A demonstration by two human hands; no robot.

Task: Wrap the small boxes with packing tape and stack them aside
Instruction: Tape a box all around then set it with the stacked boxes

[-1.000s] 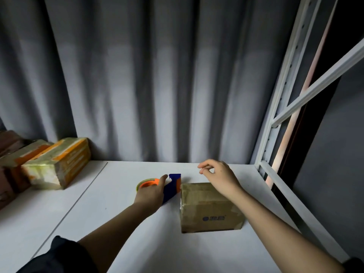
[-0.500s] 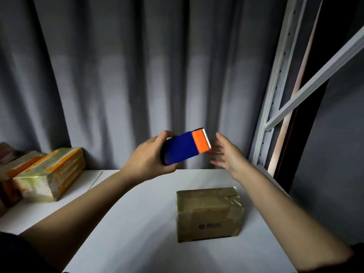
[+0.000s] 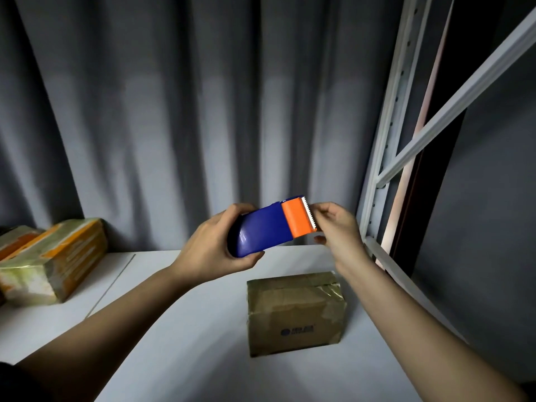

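My left hand (image 3: pixel 216 248) grips a blue and orange tape dispenser (image 3: pixel 272 226) and holds it in the air above the white table (image 3: pixel 179 329). Its toothed cutting edge points right. My right hand (image 3: pixel 338 224) is at that edge, with thumb and fingers pinching at the tape end there. Below the hands, a small brown cardboard box (image 3: pixel 295 313) lies on the table, partly covered in glossy tape, with a small printed logo on its near face.
Several taped boxes (image 3: pixel 52 262) with orange markings are stacked at the left end of the table. A grey curtain hangs behind. A white metal shelf frame (image 3: pixel 385 158) with a diagonal brace stands on the right, its rail running along the table's right edge.
My left hand lifted the dispenser from the table into the air. My right hand rose from the box and now pinches at the cutter end.
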